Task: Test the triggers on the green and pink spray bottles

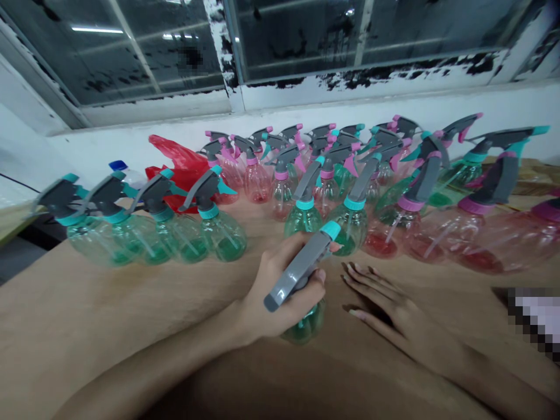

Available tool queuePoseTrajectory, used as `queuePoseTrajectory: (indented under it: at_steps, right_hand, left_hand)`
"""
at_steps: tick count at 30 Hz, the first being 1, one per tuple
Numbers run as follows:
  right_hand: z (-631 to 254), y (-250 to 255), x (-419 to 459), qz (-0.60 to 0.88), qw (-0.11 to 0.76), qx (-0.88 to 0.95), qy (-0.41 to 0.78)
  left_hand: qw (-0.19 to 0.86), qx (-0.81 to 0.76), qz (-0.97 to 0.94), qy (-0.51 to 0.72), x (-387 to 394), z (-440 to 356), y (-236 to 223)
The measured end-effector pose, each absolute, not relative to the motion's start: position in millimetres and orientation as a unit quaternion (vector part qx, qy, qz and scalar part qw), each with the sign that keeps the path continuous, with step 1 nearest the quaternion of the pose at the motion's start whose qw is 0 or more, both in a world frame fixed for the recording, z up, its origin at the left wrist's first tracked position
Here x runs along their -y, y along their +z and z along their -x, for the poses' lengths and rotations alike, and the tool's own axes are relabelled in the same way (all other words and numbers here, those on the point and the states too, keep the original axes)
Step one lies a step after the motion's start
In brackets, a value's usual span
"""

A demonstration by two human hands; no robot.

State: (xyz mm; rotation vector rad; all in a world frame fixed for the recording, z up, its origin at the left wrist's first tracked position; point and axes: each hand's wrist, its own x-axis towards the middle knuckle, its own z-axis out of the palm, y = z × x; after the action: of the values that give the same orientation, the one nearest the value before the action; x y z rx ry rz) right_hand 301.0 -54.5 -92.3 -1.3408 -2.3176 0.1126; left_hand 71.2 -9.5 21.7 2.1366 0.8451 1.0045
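My left hand (273,291) is closed around the neck of a spray bottle (300,265) with a grey head, a turquoise nozzle and a clear green body. The bottle's nozzle points up and to the right, and my fingers hide its collar and trigger. Just right of it, my right hand (398,312) rests palm down on the wooden table (210,361), fingers stretched out and holding nothing. Directly beyond my hands stand two more green spray bottles, one of them this turquoise-collared one (352,224).
Several green spray bottles (223,233) stand in a row at the left. Pink spray bottles (420,227) crowd the right and back, mixed with green ones. A red plastic bag (179,160) and a blue-capped bottle (125,172) lie near the wall, under a window (297,41).
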Motion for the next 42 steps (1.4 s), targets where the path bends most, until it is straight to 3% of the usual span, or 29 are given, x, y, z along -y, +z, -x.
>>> queuePoseTrajectory:
  at_steps: [42]
  right_hand:
    - [-302,-94,55,0.489,0.219,0.843,0.035]
  left_hand:
    - [0.306,-0.327,-0.811,0.377,10,-70,21]
